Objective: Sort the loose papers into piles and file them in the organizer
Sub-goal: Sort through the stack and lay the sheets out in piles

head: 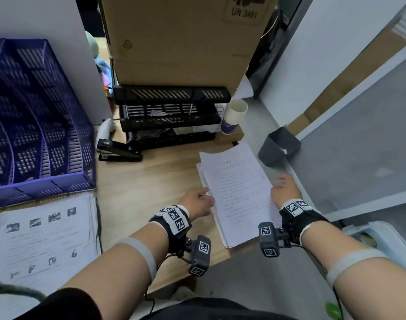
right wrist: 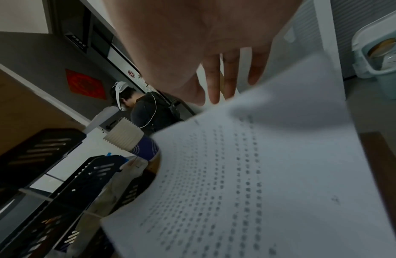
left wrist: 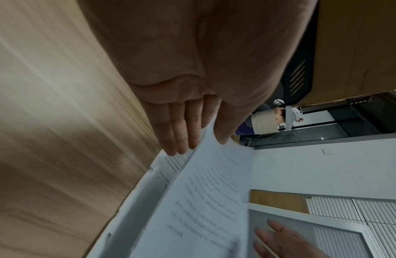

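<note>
Head view: left hand pinches the top sheet of the white printed paper stack before the black slotted desk organizer; right hand braces it straight-fingered. Overhanging sheets could slip off.

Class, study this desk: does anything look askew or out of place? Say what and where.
On the right of the desk, the paper stack lies skewed, lower sheets poking out unevenly, its near corner seemingly past the desk edge. Its top sheet curls up.
</note>
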Motion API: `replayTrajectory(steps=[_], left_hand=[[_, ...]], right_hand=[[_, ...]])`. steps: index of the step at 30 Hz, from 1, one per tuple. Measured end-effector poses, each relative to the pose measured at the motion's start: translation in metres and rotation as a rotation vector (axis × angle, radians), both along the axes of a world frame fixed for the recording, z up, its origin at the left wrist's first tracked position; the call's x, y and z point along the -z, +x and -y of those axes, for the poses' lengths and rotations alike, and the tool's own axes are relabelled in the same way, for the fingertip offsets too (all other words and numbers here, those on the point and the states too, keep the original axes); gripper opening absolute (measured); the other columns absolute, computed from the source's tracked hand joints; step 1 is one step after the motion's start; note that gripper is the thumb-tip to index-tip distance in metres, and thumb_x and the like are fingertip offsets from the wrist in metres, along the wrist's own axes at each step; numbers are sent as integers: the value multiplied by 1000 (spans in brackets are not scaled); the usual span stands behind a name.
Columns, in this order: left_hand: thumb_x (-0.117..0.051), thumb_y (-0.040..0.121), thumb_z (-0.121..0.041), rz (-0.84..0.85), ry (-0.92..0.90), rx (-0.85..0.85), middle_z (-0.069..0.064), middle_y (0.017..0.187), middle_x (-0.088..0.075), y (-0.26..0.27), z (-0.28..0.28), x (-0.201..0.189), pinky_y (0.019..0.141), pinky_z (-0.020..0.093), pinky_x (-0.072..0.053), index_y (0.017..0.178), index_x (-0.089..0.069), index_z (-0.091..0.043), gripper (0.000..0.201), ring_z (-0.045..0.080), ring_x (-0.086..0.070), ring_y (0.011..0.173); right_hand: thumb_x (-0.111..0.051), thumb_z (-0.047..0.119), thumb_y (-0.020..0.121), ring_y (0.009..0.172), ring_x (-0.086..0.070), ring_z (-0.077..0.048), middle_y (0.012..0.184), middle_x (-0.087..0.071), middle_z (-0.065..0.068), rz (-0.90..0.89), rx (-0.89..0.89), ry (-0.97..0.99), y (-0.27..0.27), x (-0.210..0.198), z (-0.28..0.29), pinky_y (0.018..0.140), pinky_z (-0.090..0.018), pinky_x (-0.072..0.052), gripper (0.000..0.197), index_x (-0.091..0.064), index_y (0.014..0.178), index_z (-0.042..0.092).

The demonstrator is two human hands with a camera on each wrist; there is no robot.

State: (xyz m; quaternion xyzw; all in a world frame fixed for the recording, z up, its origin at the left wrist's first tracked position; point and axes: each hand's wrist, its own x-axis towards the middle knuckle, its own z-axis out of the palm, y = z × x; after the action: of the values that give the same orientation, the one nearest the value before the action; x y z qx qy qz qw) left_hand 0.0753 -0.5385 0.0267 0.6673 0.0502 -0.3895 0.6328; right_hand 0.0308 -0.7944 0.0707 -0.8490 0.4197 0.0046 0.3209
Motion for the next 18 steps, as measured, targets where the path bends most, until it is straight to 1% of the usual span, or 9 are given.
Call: replayTrajectory(steps=[1, 3, 6, 9, 10, 12, 14, 15, 18], left_hand=[[-65, 89, -17, 11, 34, 7, 5, 104, -69, 0, -4, 1, 91, 40, -58, 141, -50, -7, 54, 24, -68, 97], [-63, 93, -15, 26, 86, -12, 8, 105, -67, -1, -19, 4, 82, 34, -57, 137, -54, -7, 45, 22, -64, 94], [-59, 96, -9, 20, 129, -117, 10, 108, -68, -2, -54, 6, 68, 23, -54, 124, -63, -9, 28, 18, -67, 91], [-58, 95, -3, 43, 189, -301, 10, 99, -68, -4, -106, 9, 71, 28, -53, 107, -66, -10, 16, 22, -66, 89], [-58, 93, -2, 73, 233, -354, 10, 96, -67, -5, -127, 10, 71, 29, -53, 100, -66, -12, 15, 24, -65, 87], [-58, 91, -1, 162, 376, -426, 8, 91, -67, -10, -171, 12, 72, 28, -52, 92, -66, -17, 18, 25, -66, 83], [-57, 89, -2, 188, 567, -484, 8, 98, -68, -19, -217, 10, 79, 27, -50, 102, -67, -15, 21, 26, -67, 90], [-57, 89, -3, 185, 660, -509, 10, 107, -68, -24, -242, 12, 83, 27, -48, 110, -67, -13, 25, 27, -66, 97], [-59, 87, -10, 150, 908, -530, 15, 125, -65, -43, -314, 18, 93, 31, -48, 123, -64, -9, 36, 30, -63, 108]], right_hand=[[-53, 4, 83, 109, -60, -30, 123, -62, -10, 15, 11, -21, 2, 3, -2, 93, -31, -44, 42, -52, 124, 14], [-55, 5, 82, 111, -59, -32, 123, -62, -12, 20, -3, -18, 7, 11, -15, 95, -35, -45, 41, -51, 123, 11], [-50, 5, 88, 100, -61, -28, 112, -63, -10, -14, -110, 113, 14, 22, -57, 85, -30, -45, 32, -52, 120, 13], [-49, 12, 89, 85, -64, -26, 100, -66, -5, -80, -276, 247, 21, 39, -114, 77, -36, -54, 21, -56, 105, 24], [-51, 11, 87, 83, -65, -26, 97, -67, -6, -99, -325, 306, 22, 44, -137, 76, -39, -57, 20, -58, 100, 25], [-55, 5, 87, 72, -65, -23, 88, -68, -10, -138, -384, 469, 21, 51, -184, 64, -33, -58, 18, -63, 99, 17], [-56, -1, 89, 61, -61, -17, 81, -65, -10, -199, -452, 586, 18, 55, -231, 49, -22, -53, 15, -64, 97, 10], [-57, -2, 90, 59, -60, -16, 79, -64, -9, -235, -488, 624, 16, 58, -253, 47, -21, -51, 15, -64, 94, 10], [-57, -2, 89, 59, -61, -22, 74, -63, -10, -306, -545, 726, 10, 69, -311, 51, -29, -48, 14, -64, 89, 10]])
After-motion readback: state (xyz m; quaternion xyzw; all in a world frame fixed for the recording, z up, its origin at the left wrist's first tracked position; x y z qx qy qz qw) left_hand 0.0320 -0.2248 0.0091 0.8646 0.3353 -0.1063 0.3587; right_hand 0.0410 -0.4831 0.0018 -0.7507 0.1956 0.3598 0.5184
